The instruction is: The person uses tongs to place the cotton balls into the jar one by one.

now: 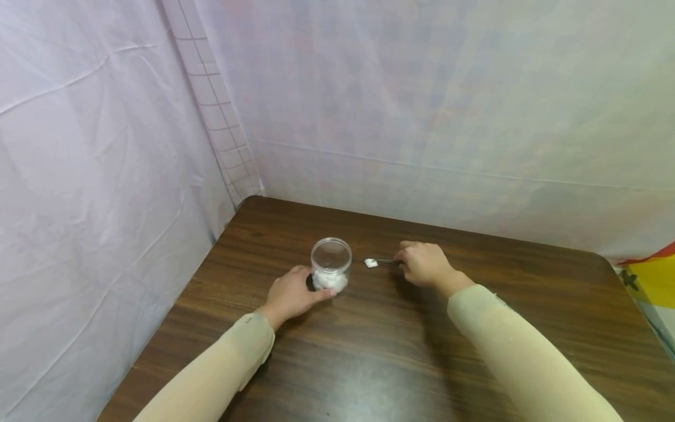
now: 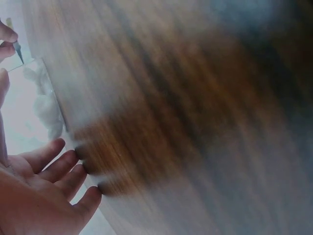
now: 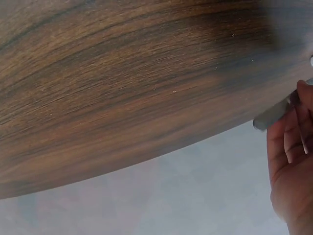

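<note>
My left hand [image 1: 293, 294] holds a clear round jar [image 1: 331, 255] from its left side, the thumb lying across its front. White cotton balls [image 1: 330, 281] fill the lower part of the jar, and no lid covers its mouth. A dark patch shows between the palm and the jar; what it is I cannot tell. To the right, my right hand [image 1: 423, 264] pinches metal tweezers [image 1: 387, 261] that point left. At their tips is a small white cotton piece [image 1: 371, 263], just right of the jar. The right wrist view shows the tweezers' rear end [image 3: 269, 118] sticking out beyond the fingers.
Both forearms reach over a brown wood-grain table [image 1: 358, 351]. White cloth [image 1: 422, 117] hangs behind it and along its left side. Something red and yellow [image 1: 656, 281] is at the far right, past the table edge.
</note>
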`<state>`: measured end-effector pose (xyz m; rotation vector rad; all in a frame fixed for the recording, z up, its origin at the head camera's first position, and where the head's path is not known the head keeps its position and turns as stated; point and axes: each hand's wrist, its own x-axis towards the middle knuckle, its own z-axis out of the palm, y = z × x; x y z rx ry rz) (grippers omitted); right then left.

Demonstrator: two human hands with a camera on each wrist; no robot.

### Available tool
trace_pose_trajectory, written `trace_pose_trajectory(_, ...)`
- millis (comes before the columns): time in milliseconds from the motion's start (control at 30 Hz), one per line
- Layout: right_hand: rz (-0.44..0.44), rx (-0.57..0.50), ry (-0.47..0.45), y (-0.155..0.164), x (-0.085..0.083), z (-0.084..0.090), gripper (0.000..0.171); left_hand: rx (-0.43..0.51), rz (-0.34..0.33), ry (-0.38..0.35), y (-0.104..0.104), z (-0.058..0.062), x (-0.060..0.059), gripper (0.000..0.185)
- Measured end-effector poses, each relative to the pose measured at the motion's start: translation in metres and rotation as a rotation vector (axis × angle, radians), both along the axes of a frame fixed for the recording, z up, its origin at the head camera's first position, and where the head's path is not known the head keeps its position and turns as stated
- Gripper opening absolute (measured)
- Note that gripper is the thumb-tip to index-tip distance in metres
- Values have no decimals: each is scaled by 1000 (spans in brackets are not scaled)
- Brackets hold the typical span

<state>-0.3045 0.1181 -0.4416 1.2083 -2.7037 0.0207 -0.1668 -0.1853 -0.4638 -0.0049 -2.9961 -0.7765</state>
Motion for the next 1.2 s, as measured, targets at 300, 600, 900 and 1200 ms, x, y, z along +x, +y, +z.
trace_pose_trajectory(300, -17, -12, 23, 6, 3, 5, 19, 6, 0, 1, 0, 2, 0, 85)
trace_pose_trajectory(600, -8, -57, 27, 16, 12, 14, 19, 3, 2, -7, 0, 4, 2, 84)
trace_pose_trajectory(900, 66, -161, 117, 22, 29, 46, 13, 11, -3, 3, 0, 2, 2, 83)
trace_pose_trajectory(1200, 184, -259, 189, 0, 40, 82, 12, 19, -7, 2, 1, 3, 3, 84)
